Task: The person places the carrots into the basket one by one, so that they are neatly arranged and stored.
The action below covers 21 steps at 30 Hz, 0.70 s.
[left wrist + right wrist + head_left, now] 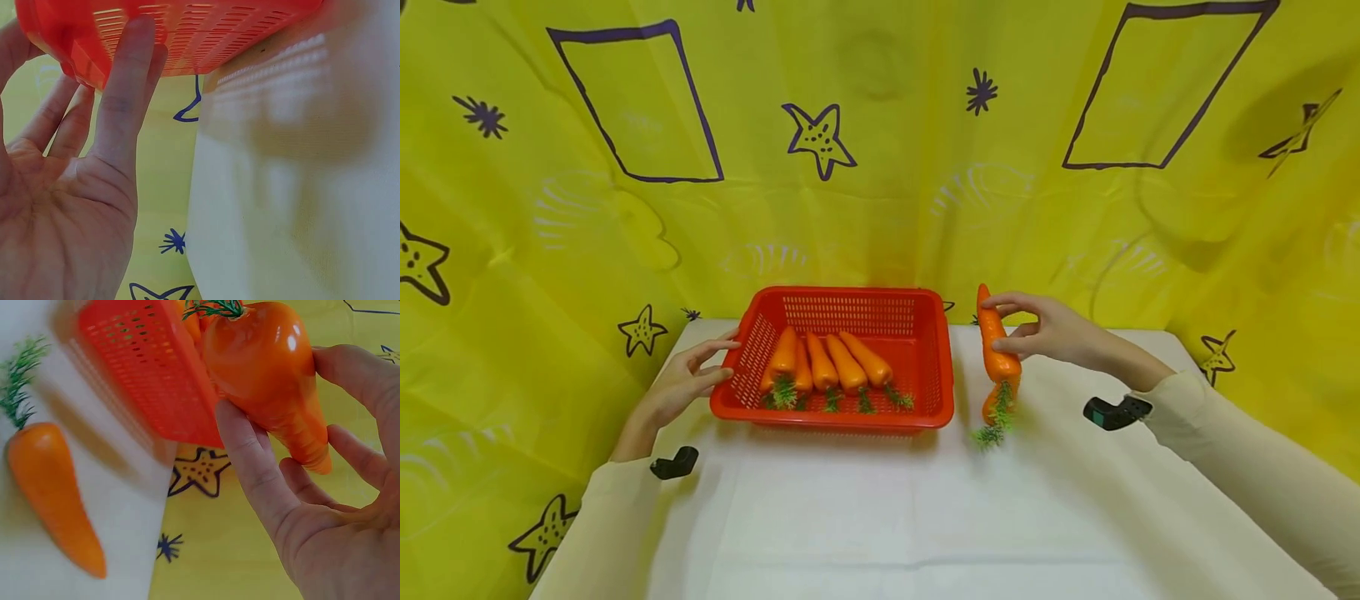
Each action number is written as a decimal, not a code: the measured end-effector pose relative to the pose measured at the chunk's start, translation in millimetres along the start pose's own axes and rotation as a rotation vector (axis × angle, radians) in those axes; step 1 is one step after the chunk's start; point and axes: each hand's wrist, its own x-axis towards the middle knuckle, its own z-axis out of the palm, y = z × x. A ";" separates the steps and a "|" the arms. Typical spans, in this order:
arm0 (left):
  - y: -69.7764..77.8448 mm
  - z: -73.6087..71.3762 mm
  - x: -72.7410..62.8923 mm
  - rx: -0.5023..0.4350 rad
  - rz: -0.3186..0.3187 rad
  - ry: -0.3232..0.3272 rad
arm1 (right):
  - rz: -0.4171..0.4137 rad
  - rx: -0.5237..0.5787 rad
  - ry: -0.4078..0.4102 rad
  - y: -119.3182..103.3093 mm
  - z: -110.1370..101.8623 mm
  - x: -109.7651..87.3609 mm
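Observation:
My right hand [1051,332] pinches a shiny orange carrot [992,337] between thumb and fingers, right of the basket. It tilts tip up, its green leafy top hanging below. In the right wrist view, the thick end of this carrot [262,362] faces the camera. A second carrot [59,494] lies on the white table below; the held one partly covers it in the head view. My left hand [681,385] is at the left side of the red plastic basket [850,416], fingers extended and fingertips at its rim. Several carrots [846,367] lie side by side inside.
Yellow cloth [880,225] with drawn stars and shapes hangs behind and beside the table. White cloth [880,508] covers the tabletop. A small black device [1117,412] sits at the right wrist, another black device [674,463] at the left.

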 end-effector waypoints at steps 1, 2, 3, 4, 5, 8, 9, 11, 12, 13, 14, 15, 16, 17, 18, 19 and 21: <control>-0.4 -0.1 0.0 -0.004 0.002 -0.002 | -0.005 0.003 -0.009 -3.3 1.7 6.1; -0.7 -0.1 -0.1 -0.008 0.004 -0.003 | -0.010 0.001 -0.019 -6.5 3.6 12.4; -0.9 -0.2 0.0 -0.013 0.005 -0.004 | -0.016 0.003 -0.030 -9.8 5.9 19.0; -1.0 -0.2 0.1 -0.016 0.005 -0.005 | -0.022 0.003 -0.040 -12.5 8.3 25.8; -0.9 -0.2 0.4 -0.017 0.006 -0.005 | -0.027 0.008 -0.053 -15.6 11.0 32.7; -0.9 -0.3 0.4 -0.005 0.009 0.000 | -0.044 0.012 -0.090 -24.8 20.7 54.4; -1.0 -0.4 0.5 -0.001 0.011 0.001 | -0.047 0.009 -0.099 -27.4 24.1 61.8; -1.0 -0.3 1.1 0.009 0.014 0.004 | -0.053 0.005 -0.117 -32.5 31.6 76.8; -1.3 -0.4 1.6 0.011 0.015 0.006 | -0.056 0.005 -0.125 -34.7 35.6 84.3; -1.5 -0.4 2.0 0.013 0.016 0.007 | -0.056 0.008 -0.133 -36.4 39.8 92.0; -1.9 -0.4 2.6 0.011 0.017 0.006 | -0.059 0.004 -0.141 -37.5 44.2 99.8; -2.3 -0.5 2.9 0.008 0.018 0.005 | -0.054 0.001 -0.150 -38.6 48.7 107.3; -2.8 -0.5 3.2 0.005 0.016 0.005 | -0.054 -0.001 -0.161 -39.9 53.2 114.4; -3.4 -0.7 3.4 0.002 0.015 0.005 | -0.054 -0.001 -0.173 -41.0 57.9 121.0; -4.0 -1.0 3.4 -0.001 0.013 0.005 | -0.055 -0.008 -0.183 -42.5 62.2 127.1; -4.7 -1.3 3.2 -0.003 0.011 0.006 | -0.055 -0.010 -0.195 -44.1 66.5 132.9; -6.0 -2.2 2.3 -0.006 0.007 0.009 | -0.057 -0.022 -0.214 -48.0 74.8 143.5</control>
